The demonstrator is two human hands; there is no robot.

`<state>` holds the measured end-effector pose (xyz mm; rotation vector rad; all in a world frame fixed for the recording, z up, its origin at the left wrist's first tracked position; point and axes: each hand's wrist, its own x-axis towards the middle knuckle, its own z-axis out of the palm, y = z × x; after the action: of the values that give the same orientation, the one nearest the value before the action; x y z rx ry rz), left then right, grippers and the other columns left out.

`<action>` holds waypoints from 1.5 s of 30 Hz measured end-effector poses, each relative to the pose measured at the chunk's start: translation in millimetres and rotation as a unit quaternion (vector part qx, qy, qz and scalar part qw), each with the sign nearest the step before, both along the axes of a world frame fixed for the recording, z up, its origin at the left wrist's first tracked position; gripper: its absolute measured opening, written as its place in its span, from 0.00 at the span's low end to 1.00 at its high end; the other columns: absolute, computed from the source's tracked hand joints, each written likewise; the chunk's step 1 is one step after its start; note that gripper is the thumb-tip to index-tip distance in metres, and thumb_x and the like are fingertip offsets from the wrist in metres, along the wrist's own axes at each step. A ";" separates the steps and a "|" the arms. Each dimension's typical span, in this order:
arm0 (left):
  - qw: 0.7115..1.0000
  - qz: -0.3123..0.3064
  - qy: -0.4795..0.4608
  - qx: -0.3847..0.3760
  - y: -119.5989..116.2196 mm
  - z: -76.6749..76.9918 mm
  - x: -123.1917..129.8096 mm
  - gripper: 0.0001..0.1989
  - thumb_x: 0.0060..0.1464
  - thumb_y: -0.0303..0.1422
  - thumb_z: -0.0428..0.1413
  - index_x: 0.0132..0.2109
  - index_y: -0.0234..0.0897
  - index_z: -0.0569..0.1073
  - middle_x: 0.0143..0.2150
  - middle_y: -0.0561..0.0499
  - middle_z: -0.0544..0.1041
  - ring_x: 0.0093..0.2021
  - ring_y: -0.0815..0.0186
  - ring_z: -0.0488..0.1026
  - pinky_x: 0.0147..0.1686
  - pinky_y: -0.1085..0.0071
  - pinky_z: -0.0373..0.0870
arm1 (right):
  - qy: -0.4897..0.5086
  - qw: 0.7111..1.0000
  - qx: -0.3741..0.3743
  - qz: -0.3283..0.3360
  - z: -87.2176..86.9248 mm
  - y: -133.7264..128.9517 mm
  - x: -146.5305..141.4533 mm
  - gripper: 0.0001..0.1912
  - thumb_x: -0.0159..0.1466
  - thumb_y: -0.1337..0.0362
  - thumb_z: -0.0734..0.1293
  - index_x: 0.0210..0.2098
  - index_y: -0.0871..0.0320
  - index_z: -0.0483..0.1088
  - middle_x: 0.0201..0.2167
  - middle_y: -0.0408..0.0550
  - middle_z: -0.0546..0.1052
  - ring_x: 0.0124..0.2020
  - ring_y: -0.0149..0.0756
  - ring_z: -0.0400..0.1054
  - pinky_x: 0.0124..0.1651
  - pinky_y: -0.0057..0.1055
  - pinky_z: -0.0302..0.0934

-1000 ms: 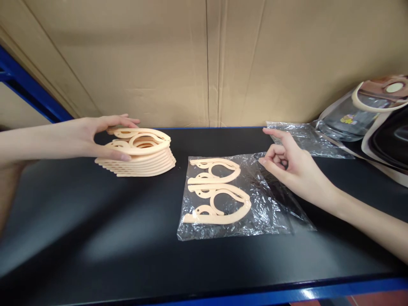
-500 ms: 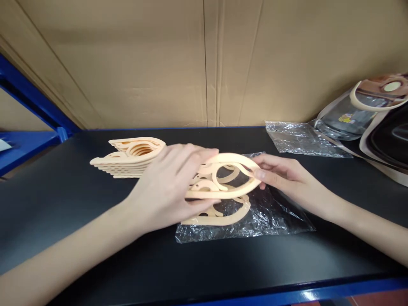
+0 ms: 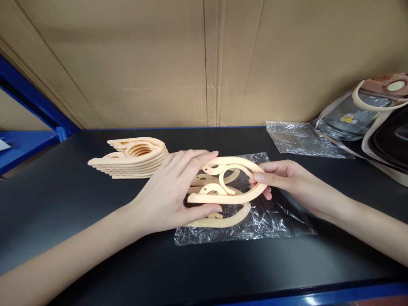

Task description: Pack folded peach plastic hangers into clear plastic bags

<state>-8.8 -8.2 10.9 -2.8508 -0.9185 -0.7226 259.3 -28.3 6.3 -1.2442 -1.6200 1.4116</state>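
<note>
A cream plastic folding hanger (image 3: 247,196), folded up with its curved hook inside, is held level between my hands. My right hand (image 3: 287,178) pinches its rounded right end between thumb and fingers. My left hand (image 3: 178,187) spans its left end, fingers along the far arm and thumb along the near one; the exact contact is partly hidden. Beneath it, another hanger (image 3: 229,222) lies on or in a clear plastic bag (image 3: 274,225); which of the two is hard to tell. To the left, just past my left hand, is a neat stack of matching folded hangers (image 3: 137,160).
The black tabletop (image 3: 255,267) has a blue front edge. At the back right lies another clear bag (image 3: 302,138), beside a transparent jug-like container (image 3: 344,114) and a black item with a pale rim (image 3: 390,136). Cardboard (image 3: 159,63) stands behind; a blue frame (image 3: 35,97) is at left.
The held hanger has shifted slightly right and down along with my right hand, so more of its left end shows. My left hand stays nearly in place, its thumb a bit lower.
</note>
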 end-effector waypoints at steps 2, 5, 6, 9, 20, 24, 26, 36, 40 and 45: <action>1.000 -0.005 0.005 -0.003 1.3 -1.2 -0.9 0.38 0.56 0.50 0.58 0.66 0.37 0.54 0.61 0.38 0.67 0.57 0.49 0.68 0.53 0.54 0.66 | 0.009 1.000 -0.010 0.003 0.3 0.0 1.0 0.14 0.62 0.53 0.69 0.31 0.58 0.78 0.25 0.43 0.74 0.25 0.29 0.63 0.31 0.30 0.59; 1.000 -0.012 0.017 0.007 3.2 -2.9 -2.2 0.37 0.58 0.49 0.56 0.66 0.36 0.53 0.62 0.37 0.66 0.58 0.49 0.67 0.54 0.54 0.65 | 0.018 0.999 -0.023 0.014 -0.1 0.5 2.5 0.12 0.62 0.54 0.70 0.32 0.57 0.78 0.26 0.43 0.75 0.25 0.28 0.63 0.32 0.29 0.59; 1.000 -0.011 0.018 0.008 3.7 -3.3 -2.6 0.37 0.59 0.49 0.55 0.66 0.35 0.53 0.62 0.37 0.65 0.59 0.49 0.66 0.55 0.54 0.65 | 0.020 0.999 -0.026 0.016 -0.3 0.8 2.8 0.12 0.63 0.54 0.70 0.32 0.57 0.79 0.27 0.43 0.75 0.26 0.28 0.63 0.33 0.29 0.59; 1.000 -0.007 0.029 -0.008 4.9 -4.6 -3.9 0.38 0.60 0.50 0.53 0.68 0.37 0.50 0.65 0.37 0.62 0.61 0.48 0.63 0.57 0.54 0.63 | 0.014 0.999 -0.025 0.020 -0.9 1.3 3.3 0.13 0.63 0.54 0.69 0.32 0.57 0.79 0.28 0.44 0.76 0.28 0.29 0.64 0.33 0.30 0.60; 0.999 -0.011 0.035 -0.001 5.3 -6.1 -3.2 0.38 0.60 0.48 0.54 0.68 0.32 0.50 0.63 0.37 0.63 0.60 0.51 0.63 0.57 0.58 0.63 | 0.020 0.999 -0.021 0.019 -4.0 2.6 4.6 0.11 0.60 0.56 0.72 0.32 0.58 0.79 0.29 0.45 0.78 0.29 0.29 0.66 0.33 0.29 0.58; 0.999 0.000 0.028 0.029 5.8 -4.0 -3.0 0.37 0.60 0.46 0.55 0.68 0.31 0.54 0.59 0.38 0.66 0.54 0.54 0.67 0.52 0.60 0.65 | 0.032 0.999 -0.025 0.023 -5.1 4.2 5.0 0.08 0.60 0.58 0.72 0.35 0.56 0.81 0.31 0.45 0.80 0.29 0.28 0.65 0.33 0.27 0.58; 0.998 0.004 0.034 0.045 6.1 -2.6 -3.4 0.36 0.60 0.45 0.56 0.67 0.31 0.55 0.57 0.39 0.68 0.52 0.54 0.68 0.50 0.60 0.66 | 0.032 0.999 -0.026 0.023 -5.2 4.9 5.1 0.08 0.60 0.59 0.72 0.36 0.55 0.81 0.33 0.45 0.81 0.30 0.28 0.66 0.33 0.27 0.58; 0.976 -0.028 0.053 0.208 4.6 5.4 -3.1 0.30 0.56 0.44 0.60 0.57 0.24 0.68 0.48 0.39 0.79 0.45 0.54 0.75 0.45 0.59 0.66 | -0.126 0.965 0.230 0.024 -6.4 -2.9 1.3 0.27 0.61 0.54 0.71 0.57 0.51 0.66 0.48 0.47 0.75 0.42 0.38 0.70 0.41 0.35 0.66; 0.976 -0.040 0.039 0.209 -1.6 5.1 2.8 0.31 0.56 0.45 0.60 0.56 0.24 0.69 0.47 0.39 0.79 0.44 0.54 0.75 0.43 0.60 0.66 | -0.287 0.838 0.460 0.058 -5.9 -12.3 -4.6 0.40 0.60 0.51 0.71 0.66 0.55 0.53 0.61 0.55 0.65 0.58 0.47 0.62 0.55 0.45 0.62; 0.984 -0.034 -0.003 0.172 -12.8 5.4 11.4 0.33 0.54 0.49 0.60 0.56 0.23 0.68 0.43 0.40 0.79 0.42 0.56 0.74 0.41 0.62 0.67 | -0.337 0.766 0.544 0.068 -2.6 -18.7 -9.3 0.34 0.64 0.55 0.69 0.64 0.58 0.54 0.60 0.58 0.67 0.57 0.47 0.63 0.55 0.45 0.61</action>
<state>2.6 -21.1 16.3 -2.5846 -0.6262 -0.8084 250.1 -47.0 3.7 -0.8831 -2.4541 -0.1664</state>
